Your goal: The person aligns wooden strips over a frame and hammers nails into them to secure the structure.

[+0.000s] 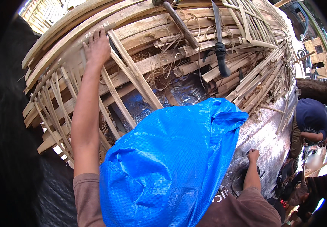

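My left hand [97, 47] reaches far forward, its fingers spread and laid over a bamboo crosspiece [108, 27] at the end of a rack of split bamboo slats [63, 96]. The slats and crosspiece beside this hand are partly smeared by motion. On the right, low over a silvery foil sheet [263, 136], my right hand [253, 155] is closed in a fist. Whatever it may hold is hidden. A large crumpled blue woven plastic sheet [163, 162] lies between my arms and covers much of the middle.
Beyond the slats lie long bamboo poles [141, 41] with curled shavings. A long knife [220, 56] with a dark wrapped handle and a wooden stick [180, 24] rest on them. Thin bamboo strips [261, 83] pile up at the right. Another person [311, 121] in a dark blue cap is at the far right.
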### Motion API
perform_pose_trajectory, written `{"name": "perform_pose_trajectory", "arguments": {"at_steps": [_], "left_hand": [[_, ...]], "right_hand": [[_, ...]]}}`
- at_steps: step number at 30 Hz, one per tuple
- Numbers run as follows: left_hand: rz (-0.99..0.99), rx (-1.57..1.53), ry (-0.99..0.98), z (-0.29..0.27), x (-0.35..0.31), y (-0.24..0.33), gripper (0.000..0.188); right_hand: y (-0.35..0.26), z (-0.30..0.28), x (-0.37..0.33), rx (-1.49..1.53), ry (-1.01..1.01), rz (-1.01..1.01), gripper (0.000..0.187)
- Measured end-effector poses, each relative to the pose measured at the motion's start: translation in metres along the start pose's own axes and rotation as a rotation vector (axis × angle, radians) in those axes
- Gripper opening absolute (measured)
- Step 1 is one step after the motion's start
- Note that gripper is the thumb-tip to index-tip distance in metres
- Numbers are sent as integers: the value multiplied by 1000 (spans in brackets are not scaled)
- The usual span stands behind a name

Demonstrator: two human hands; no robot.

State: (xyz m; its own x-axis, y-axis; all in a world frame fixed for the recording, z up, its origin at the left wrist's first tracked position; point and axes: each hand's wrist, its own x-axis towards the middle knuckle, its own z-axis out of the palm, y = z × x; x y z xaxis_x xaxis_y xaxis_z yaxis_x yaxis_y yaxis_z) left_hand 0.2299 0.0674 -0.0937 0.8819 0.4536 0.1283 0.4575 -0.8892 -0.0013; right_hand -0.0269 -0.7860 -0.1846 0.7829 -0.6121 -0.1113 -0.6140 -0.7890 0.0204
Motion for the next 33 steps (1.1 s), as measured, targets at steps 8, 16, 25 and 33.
{"name": "perform_pose_trajectory", "arguments": {"at_steps": [8,16,25,33], "left_hand": [[1,-50,7,-4,5,9,53],[-18,-69,32,-3,2,18,62],[40,-44,167,5,4,14,68],[-26,-115,146,14,-1,18,72]], "right_hand": [[53,26,19,16,231,-123,20],[-68,-89,7,946,242,253,15],[-340,-177,-28,1763,-535,-364,18],[-535,-165,-105,1757,-1250,-442,23]]}}
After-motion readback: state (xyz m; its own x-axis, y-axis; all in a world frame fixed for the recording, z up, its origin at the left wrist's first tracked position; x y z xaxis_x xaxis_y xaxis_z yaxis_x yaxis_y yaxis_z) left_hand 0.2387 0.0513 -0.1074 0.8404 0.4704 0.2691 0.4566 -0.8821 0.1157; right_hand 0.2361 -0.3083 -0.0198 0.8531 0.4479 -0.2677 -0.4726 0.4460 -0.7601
